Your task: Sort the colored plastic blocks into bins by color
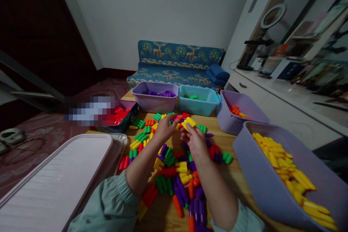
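Note:
My right hand point(196, 142) pinches a yellow plastic building block point(189, 122) between thumb and fingers, raised over the wooden table point(244, 177). Just left of it, my left hand point(166, 127) has its fingers stretched out and apart, close to a red block point(185, 115). Below and around both hands lie many loose blocks in mixed colours. Among them are green blocks point(164, 184), purple blocks point(180, 189) and a yellow block point(181, 167). My forearms hide part of the pile.
Along the table's back stand a purple bin point(154, 106) with purple blocks, a blue bin point(198, 108) with green ones and a purple bin point(228, 125) with orange ones. A larger bin point(258, 185) holds yellow blocks at right. Left are a box point(127, 121) of red blocks and lids point(62, 174).

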A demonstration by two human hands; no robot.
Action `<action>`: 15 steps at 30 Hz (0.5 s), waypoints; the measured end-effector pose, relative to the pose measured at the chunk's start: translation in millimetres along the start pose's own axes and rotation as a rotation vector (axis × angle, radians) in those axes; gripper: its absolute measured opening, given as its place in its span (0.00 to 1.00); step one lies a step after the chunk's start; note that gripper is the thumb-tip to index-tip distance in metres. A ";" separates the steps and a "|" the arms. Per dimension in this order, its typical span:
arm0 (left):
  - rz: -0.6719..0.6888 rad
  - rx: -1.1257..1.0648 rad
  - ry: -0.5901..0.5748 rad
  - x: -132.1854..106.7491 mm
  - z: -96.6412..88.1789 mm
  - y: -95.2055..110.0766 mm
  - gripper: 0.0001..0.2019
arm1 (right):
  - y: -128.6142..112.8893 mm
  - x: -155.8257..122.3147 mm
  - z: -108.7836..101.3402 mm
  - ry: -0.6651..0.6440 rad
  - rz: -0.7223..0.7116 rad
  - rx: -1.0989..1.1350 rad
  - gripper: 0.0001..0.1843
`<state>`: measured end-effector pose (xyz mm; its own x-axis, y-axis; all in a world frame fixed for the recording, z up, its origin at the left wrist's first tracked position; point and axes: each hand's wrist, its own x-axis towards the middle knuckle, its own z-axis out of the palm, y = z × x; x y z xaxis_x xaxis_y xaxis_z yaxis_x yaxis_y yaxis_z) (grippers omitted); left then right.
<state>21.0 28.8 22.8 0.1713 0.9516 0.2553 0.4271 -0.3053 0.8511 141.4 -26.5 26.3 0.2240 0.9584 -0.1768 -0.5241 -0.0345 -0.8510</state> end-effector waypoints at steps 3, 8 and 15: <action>0.026 0.544 -0.036 8.4 1.2 -5.4 0.20 | -8.2 3.3 -2.6 0.125 0.052 0.146 0.12; 0.041 0.844 -0.207 4.5 11.6 -15.5 0.27 | -18.9 5.1 -4.8 0.198 0.088 0.256 0.10; 0.137 0.884 -0.269 -0.5 11.2 -7.0 0.14 | -19.9 6.9 -8.5 0.189 0.086 0.258 0.11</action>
<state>27.9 30.1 11.6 0.4225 0.8985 0.1192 0.8895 -0.4363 0.1356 160.3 -21.7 37.8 0.3060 0.8847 -0.3516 -0.7329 -0.0168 -0.6802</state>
